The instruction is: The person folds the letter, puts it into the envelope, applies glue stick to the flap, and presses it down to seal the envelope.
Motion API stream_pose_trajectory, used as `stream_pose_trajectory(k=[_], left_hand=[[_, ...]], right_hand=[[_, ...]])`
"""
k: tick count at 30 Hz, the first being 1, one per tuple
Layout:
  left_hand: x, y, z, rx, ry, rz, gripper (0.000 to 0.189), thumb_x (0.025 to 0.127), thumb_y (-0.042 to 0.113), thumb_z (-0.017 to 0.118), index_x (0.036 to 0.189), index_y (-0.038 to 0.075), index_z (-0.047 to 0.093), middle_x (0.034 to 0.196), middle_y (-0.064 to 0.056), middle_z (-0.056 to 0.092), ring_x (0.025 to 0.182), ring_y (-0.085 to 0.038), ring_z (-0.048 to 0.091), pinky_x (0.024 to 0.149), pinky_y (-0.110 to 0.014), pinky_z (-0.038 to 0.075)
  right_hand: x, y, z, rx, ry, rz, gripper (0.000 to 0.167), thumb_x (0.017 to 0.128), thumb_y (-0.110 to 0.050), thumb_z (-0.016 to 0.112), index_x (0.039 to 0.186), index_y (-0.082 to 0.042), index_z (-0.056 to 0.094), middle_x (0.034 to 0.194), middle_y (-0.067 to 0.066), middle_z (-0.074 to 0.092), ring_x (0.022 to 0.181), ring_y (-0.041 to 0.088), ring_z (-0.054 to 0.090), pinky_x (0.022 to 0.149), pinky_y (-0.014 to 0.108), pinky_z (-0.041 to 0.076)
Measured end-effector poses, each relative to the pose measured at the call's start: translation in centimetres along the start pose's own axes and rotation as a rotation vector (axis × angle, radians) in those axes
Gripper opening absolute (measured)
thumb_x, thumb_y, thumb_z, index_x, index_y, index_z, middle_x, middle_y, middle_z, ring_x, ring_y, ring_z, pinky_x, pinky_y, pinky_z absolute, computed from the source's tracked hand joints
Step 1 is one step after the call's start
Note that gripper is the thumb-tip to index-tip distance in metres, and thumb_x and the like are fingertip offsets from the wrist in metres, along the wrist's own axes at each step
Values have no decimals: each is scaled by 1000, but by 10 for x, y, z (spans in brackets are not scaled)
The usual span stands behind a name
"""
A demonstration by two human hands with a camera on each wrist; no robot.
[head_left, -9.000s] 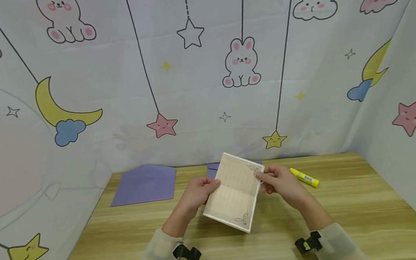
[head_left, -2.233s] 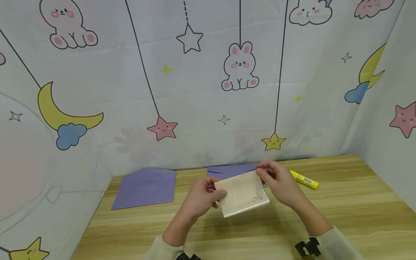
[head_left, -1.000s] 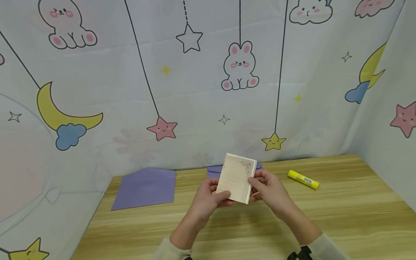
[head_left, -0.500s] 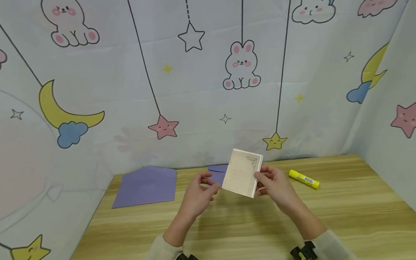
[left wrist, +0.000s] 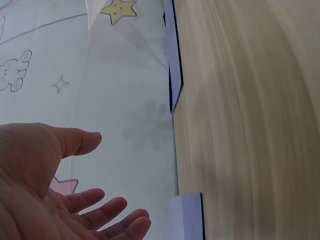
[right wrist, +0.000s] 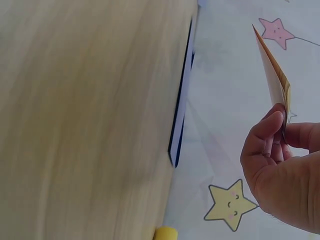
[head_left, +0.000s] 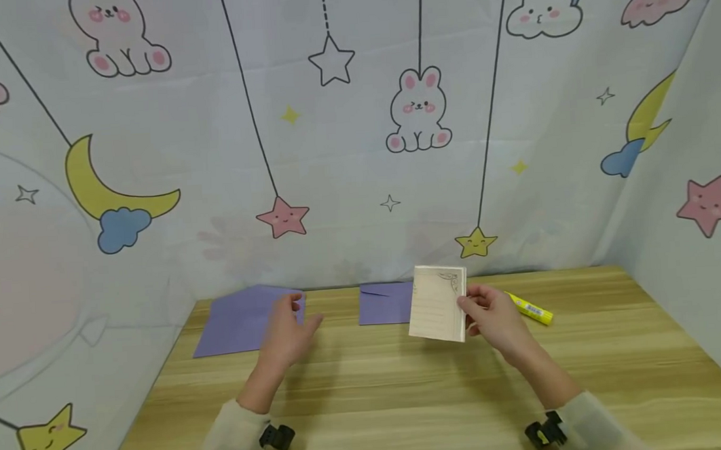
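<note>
My right hand (head_left: 497, 320) pinches a folded cream sheet of letter paper (head_left: 437, 304) by its right edge, thumb in front and fingers behind. Faint lines and a dark scroll corner show on the paper, which is held up over the table. From the side, in the right wrist view, the folded paper (right wrist: 274, 75) looks like thin layers. My left hand (head_left: 288, 334) holds nothing, its fingers apart and relaxed, in front of a large purple envelope (head_left: 234, 321) with its flap up. Behind the paper lies a smaller purple envelope (head_left: 384, 305), partly hidden by it.
A yellow glue stick (head_left: 531, 309) lies right of my right hand, its left end hidden behind that hand. The wooden table (head_left: 382, 400) ends at a white cartoon-print curtain (head_left: 345, 158) at the back and sides.
The paper, opened out earlier, is folded in half now. My left hand has let go of it and moved left toward the large envelope; my right hand has carried the paper slightly right.
</note>
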State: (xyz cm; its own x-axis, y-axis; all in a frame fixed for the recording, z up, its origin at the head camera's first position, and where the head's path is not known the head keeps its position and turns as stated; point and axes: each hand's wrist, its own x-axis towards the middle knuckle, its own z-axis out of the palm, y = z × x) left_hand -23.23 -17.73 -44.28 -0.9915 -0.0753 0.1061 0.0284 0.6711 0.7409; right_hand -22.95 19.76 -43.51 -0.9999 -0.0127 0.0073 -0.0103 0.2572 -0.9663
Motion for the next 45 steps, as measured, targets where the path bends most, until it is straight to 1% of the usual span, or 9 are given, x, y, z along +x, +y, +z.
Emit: stream_pose_trajectory(k=[5,9,12,15,19,26,32,38,45], left_hand=[[12,-30,-24,174,21,-33,78,102,32,71,157,-9,35,153,-37,38,136,-57,43,104,-67,45],[22,-60,-38,332,22,-43,86,101,39,72,155,-15,32,152,-44,31,139,-66,31,111,-72,34],[28,-81,-50,428,2,-53,92,101,46,69,152,-20,31,150,-49,29,139,-68,26,114,-75,26],[31,-98,-62,491,-21,-93,96,101,53,66,151,-22,31,150,-50,29,139,-69,25,111,-78,27],[28,-109,-74,547,-71,-136,99,102,60,60,149,-24,34,150,-51,29,137,-71,26,106,-79,33],[25,-116,-82,565,-148,-148,98,103,61,57,140,-28,43,150,-54,25,137,-72,26,103,-78,39],[26,-116,-84,566,-197,-125,99,100,59,64,139,-29,42,149,-55,24,137,-72,25,102,-77,41],[18,-104,-81,566,-247,-57,98,96,53,73,138,-30,42,145,-53,34,134,-71,31,104,-74,41],[3,-84,-68,578,-292,38,92,91,48,81,137,-26,48,141,-47,44,131,-65,41,104,-69,44]], right_hand=[[2,8,-9,-40,15,-16,26,110,-16,61,125,6,60,97,12,66,77,21,63,62,29,57],[2,12,-13,-43,15,-14,28,110,-16,61,126,6,60,97,12,65,77,21,63,62,29,57],[1,13,-14,-45,14,-10,29,110,-17,61,127,6,60,98,13,65,78,21,63,63,29,57],[1,14,-15,-47,17,-15,28,109,-16,62,126,7,60,98,13,66,77,20,62,63,29,57],[0,14,-16,-50,22,-18,26,109,-15,62,124,7,61,96,12,66,77,20,63,63,29,57],[-1,14,-16,-51,23,-12,26,109,-15,62,123,6,61,95,12,64,77,20,62,62,29,57],[-1,14,-15,-36,24,-5,24,109,-14,62,122,6,61,94,12,64,76,20,62,62,29,57],[-1,13,-14,-30,24,-6,23,109,-13,61,121,7,61,94,11,64,75,20,62,62,28,56],[-1,11,-13,-35,24,-7,23,109,-12,61,121,7,60,93,11,64,76,20,61,61,28,56]])
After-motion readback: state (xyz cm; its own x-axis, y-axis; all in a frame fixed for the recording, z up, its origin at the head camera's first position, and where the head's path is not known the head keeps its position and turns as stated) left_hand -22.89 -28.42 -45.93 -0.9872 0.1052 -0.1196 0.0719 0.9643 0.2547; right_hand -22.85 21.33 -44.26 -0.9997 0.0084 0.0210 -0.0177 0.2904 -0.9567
